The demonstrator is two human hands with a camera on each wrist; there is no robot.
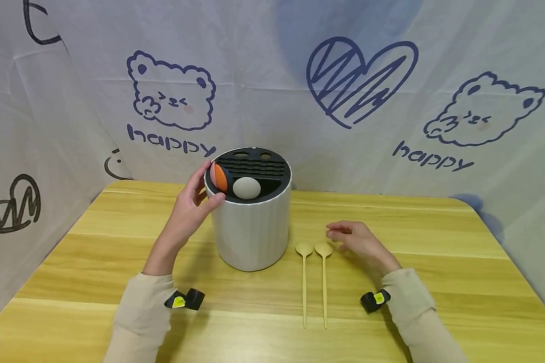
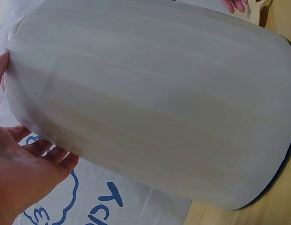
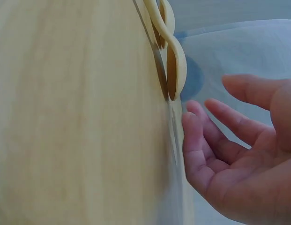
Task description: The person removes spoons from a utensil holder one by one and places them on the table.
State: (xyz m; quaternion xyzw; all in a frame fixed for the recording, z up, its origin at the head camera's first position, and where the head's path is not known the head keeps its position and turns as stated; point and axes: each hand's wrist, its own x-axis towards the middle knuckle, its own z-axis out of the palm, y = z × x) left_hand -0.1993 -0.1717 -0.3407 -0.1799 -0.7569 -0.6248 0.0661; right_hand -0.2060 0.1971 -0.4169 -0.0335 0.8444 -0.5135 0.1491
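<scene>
A white ribbed cylindrical utensil holder (image 1: pixel 252 234) with a black slotted top stands left of centre on the table. My left hand (image 1: pixel 192 204) holds its upper left side, thumb at the front rim and fingers round the back; the left wrist view shows these fingers (image 2: pixel 54 152) against the wall. Rounded orange, pink and dark blue pieces (image 1: pixel 220 177) and a pale oval piece (image 1: pixel 247 188) stick out of the front compartment; their lower parts are hidden. Two pale yellow spoons (image 1: pixel 304 249) lie side by side. Just right of their bowls hovers my right hand (image 1: pixel 359 241), fingers loosely bent, holding nothing.
The wooden table (image 1: pixel 413 227) reaches back to a white cloth backdrop (image 1: pixel 263 101) printed with bears and hearts. Small black cameras (image 1: pixel 194 299) are strapped to both wrists. The holder's top also has several narrow slots and two oval holes at the back.
</scene>
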